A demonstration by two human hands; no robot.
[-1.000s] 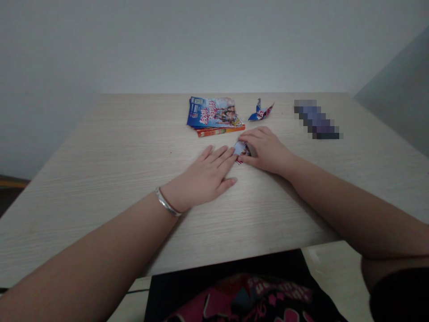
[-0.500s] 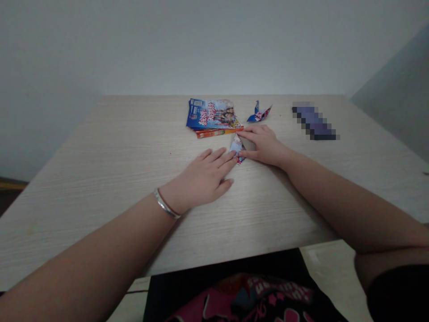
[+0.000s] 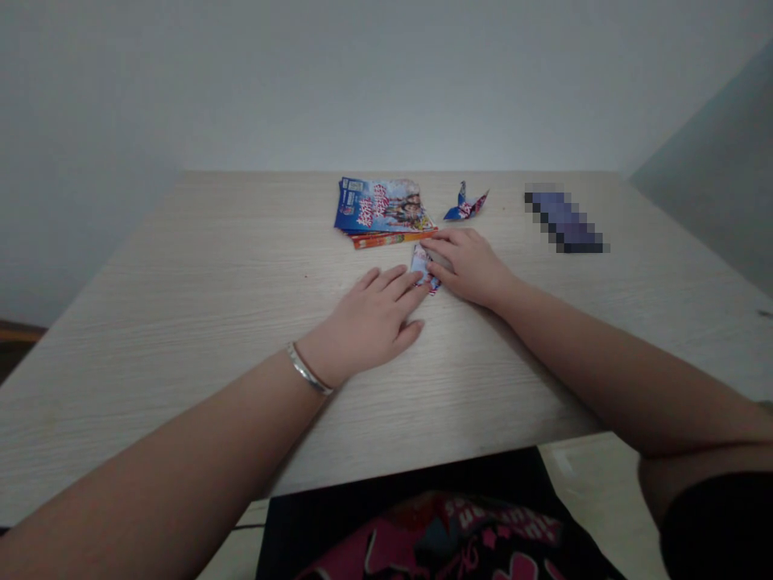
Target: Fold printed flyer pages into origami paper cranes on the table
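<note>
A small piece of folded paper (image 3: 419, 259), printed pale blue with red and white, lies on the table between my hands. My left hand (image 3: 375, 321) rests flat with its fingers spread, the fingertips on the paper's lower left part. From the right, my right hand (image 3: 474, 266) grips the paper's flap, thumb lower and forefinger higher. The right fingers cover part of the paper. Just behind the right fingertips lies a stack of printed leaflets (image 3: 383, 205), blue on top with an orange edge below. A folded paper figure (image 3: 466, 205) with pointed tips stands beyond my right hand.
A pixelated dark purple object (image 3: 568, 221) lies at the table's back right. The pale wood-grain table (image 3: 199, 282) meets a wall (image 3: 386, 89) at the back. Its front edge runs close to my lap.
My right hand has shifted slightly left over the paper, carrying its flap across. The plain grey underside that showed beside the right fingers is now mostly covered. My left hand has hardly moved.
</note>
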